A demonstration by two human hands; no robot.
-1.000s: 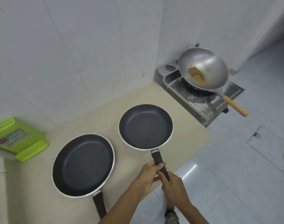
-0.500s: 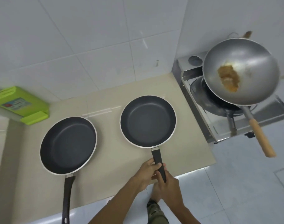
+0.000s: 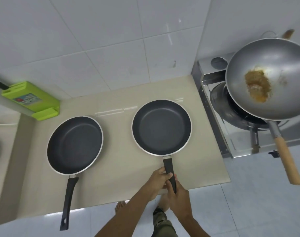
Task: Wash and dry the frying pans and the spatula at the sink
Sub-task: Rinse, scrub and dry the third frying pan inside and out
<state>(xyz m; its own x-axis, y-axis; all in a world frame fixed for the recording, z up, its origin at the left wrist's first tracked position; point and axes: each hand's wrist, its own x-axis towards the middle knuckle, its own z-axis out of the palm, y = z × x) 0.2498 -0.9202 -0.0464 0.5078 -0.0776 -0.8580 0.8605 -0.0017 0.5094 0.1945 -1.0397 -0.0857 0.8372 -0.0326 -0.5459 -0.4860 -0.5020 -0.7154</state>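
Two black non-stick frying pans lie on the beige counter [image 3: 118, 168]. The right frying pan [image 3: 161, 127] has its black handle pointing toward me, and both hands hold that handle. My left hand [image 3: 158, 179] wraps the handle from the left. My right hand [image 3: 180, 199] grips the handle's near end. The left frying pan [image 3: 75, 145] rests alone, its long handle reaching past the counter's front edge. No spatula is visible.
A steel wok [image 3: 269, 79] with brown food residue and a wooden handle sits on the gas stove [image 3: 214, 106] at the right. A green knife block [image 3: 31, 100] stands against the tiled wall at left. A sink edge [image 3: 2, 134] shows far left. White floor tiles lie below.
The view has swung left and downward, so both pans appear more centred. My hands keep the same hold on the right pan's handle, and the pans stay put on the counter.
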